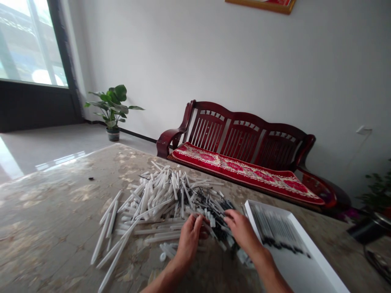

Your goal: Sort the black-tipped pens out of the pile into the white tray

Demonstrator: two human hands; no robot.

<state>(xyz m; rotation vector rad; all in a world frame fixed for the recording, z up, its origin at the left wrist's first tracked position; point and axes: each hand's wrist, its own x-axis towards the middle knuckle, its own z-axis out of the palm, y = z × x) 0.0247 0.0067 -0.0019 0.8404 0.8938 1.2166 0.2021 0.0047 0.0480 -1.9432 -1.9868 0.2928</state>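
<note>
A big loose pile of white pen barrels (152,199) lies on the marble-patterned table (51,228), with a smaller heap of black-tipped pen refills (214,205) at its right side. My left hand (189,240) has its fingers curled in a pinch on a thin white piece at the edge of the pile. My right hand (241,230) reaches into the black-tipped refills with its fingers bent down among them; what it grips is hidden. A white box (308,260) just right of my right hand holds rows of pens.
A dark red wooden bench (244,142) with a red patterned cushion stands behind the table against the white wall. A potted plant (112,108) stands on the floor near the window. Dark objects sit at the table's far right edge (366,232).
</note>
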